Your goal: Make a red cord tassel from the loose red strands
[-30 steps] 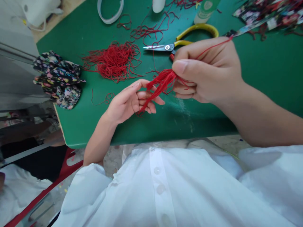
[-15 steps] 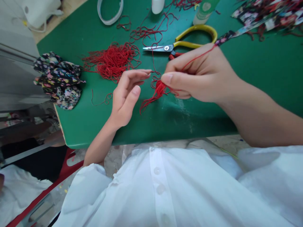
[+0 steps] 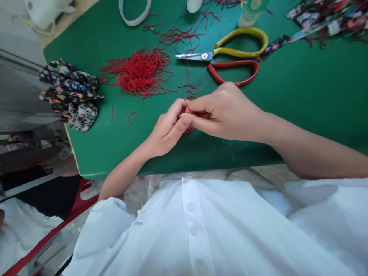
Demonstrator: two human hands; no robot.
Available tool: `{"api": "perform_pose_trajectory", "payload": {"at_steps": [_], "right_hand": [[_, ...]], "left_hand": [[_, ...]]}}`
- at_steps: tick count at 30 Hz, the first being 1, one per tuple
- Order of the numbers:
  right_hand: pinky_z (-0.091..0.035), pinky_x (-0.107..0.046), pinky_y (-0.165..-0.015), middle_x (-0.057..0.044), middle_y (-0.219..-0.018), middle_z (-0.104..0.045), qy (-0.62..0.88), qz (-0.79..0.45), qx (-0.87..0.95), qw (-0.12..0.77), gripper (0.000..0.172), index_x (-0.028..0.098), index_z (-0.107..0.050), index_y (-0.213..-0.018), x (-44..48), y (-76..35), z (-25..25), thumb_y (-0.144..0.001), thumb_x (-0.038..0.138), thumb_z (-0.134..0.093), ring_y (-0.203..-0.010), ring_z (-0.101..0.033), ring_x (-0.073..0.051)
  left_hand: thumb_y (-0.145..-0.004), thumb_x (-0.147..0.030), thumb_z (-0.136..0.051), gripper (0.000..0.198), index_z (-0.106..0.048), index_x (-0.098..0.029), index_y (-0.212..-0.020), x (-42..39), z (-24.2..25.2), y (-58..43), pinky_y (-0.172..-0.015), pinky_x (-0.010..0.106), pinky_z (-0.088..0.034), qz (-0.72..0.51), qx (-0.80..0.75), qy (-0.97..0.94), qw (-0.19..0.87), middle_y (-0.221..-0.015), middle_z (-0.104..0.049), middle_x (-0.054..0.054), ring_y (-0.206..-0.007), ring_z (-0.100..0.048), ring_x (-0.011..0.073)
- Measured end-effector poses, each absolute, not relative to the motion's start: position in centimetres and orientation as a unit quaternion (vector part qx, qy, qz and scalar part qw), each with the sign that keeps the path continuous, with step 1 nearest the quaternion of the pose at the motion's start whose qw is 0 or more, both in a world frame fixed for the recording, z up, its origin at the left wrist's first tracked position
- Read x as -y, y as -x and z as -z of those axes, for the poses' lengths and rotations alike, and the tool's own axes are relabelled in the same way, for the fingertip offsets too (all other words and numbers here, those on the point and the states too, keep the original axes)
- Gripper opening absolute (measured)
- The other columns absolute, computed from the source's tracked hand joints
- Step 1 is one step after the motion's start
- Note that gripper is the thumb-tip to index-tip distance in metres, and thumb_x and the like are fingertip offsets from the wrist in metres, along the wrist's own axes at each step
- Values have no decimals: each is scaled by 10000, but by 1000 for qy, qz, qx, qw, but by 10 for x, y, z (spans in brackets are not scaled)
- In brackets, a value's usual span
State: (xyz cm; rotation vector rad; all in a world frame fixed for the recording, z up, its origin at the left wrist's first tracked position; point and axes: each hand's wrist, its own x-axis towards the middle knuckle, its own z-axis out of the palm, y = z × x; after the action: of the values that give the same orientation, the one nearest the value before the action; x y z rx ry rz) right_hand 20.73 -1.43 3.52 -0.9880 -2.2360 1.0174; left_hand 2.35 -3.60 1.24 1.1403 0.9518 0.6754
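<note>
My left hand (image 3: pixel 168 132) and my right hand (image 3: pixel 230 113) meet fingertip to fingertip above the front part of the green table. Both are closed, pinching red cord (image 3: pixel 189 131) between them. Part of the bundle shows below the fingertips and a thin loop rises above them; the rest is hidden by my fingers. Just beyond the hands, a loose dark red strand (image 3: pixel 191 91) lies curled on the table. Scissors (image 3: pixel 212 58) with one yellow and one red handle lie spread behind my right hand. A heap of red cords (image 3: pixel 140 73) lies beyond my left hand.
A bunched floral cloth (image 3: pixel 69 96) sits at the table's left edge. Farther back are a white ring (image 3: pixel 135 22), tangled cords (image 3: pixel 184 36), a green-labelled bottle (image 3: pixel 253 11) and a pile of floral strips (image 3: pixel 339 19). Another person's clothing (image 3: pixel 25 222) shows at lower left.
My left hand has moved right and closed on the cord. My right hand has come down and left to meet it, uncovering the scissors' red handle.
</note>
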Motion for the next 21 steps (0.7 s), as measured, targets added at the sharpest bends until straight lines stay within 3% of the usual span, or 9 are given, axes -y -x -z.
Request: {"api": "perform_pose_trajectory", "payload": {"at_steps": [6,13,21], "right_hand": [[-178,-250,-525,52,-513,-247,367,-452,771,259,403,155,-397,-545,13,-208,-37,-906,284,-524,-558,-216,-62],[-195,-230,-518,59,-534,-295,353,-547,711,266,353,135,-467,-573,11,-211,-38,-914,202,-528,-541,-234,-44],[-183,-212,-473,71,-486,-329,365,-581,667,290,342,125,-500,-551,11,-208,-43,-891,107,-536,-488,-267,-19]], "left_hand": [[-820,-538,-649,342,-583,-207,-873,29,-14,-19,-722,246,-414,-275,-413,-573,652,-691,-510,-29,-794,-576,138],[-845,-432,-663,231,-633,-209,-902,25,-21,-16,-694,245,-376,-262,-393,-655,590,-750,-561,-25,-711,-500,112],[-930,-500,-501,347,-666,-197,-890,27,-19,-17,-728,268,-419,-270,-374,-646,608,-787,-627,13,-716,-545,119]]}}
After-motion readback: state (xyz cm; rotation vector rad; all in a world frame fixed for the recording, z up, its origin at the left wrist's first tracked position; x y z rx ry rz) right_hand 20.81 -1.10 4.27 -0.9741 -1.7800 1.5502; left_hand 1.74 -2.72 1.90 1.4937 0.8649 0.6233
